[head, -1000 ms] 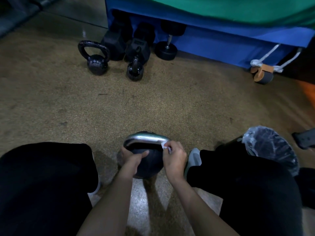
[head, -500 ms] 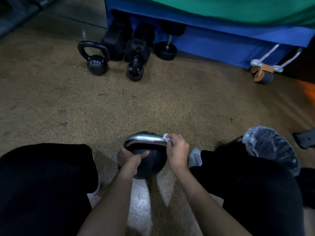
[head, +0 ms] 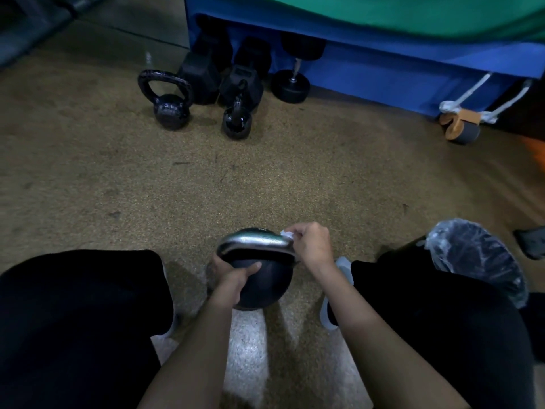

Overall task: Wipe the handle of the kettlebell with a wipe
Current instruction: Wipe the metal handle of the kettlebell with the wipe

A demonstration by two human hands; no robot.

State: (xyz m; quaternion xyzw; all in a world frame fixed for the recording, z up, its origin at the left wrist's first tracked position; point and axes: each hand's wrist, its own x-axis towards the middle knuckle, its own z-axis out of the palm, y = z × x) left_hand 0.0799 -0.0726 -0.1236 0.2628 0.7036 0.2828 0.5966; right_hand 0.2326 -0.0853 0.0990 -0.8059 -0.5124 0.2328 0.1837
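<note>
A black kettlebell point(head: 265, 284) with a shiny steel handle point(head: 253, 242) stands on the floor between my knees. My left hand point(head: 233, 274) grips the left side of its round body, thumb across the top. My right hand point(head: 309, 243) pinches a small white wipe point(head: 286, 234) and holds it against the right end of the handle, at the top of the bend. Most of the wipe is hidden inside my fingers.
Two smaller black kettlebells point(head: 169, 98) point(head: 237, 119) and several dumbbells point(head: 290, 84) sit at the back by a blue mat point(head: 383, 69). A bin lined with clear plastic point(head: 474, 255) stands by my right knee. A strap roll point(head: 460, 128) lies far right.
My right hand has slid the wipe up the right side of the handle, from the lower bend to its top corner. My left hand has kept its hold on the body.
</note>
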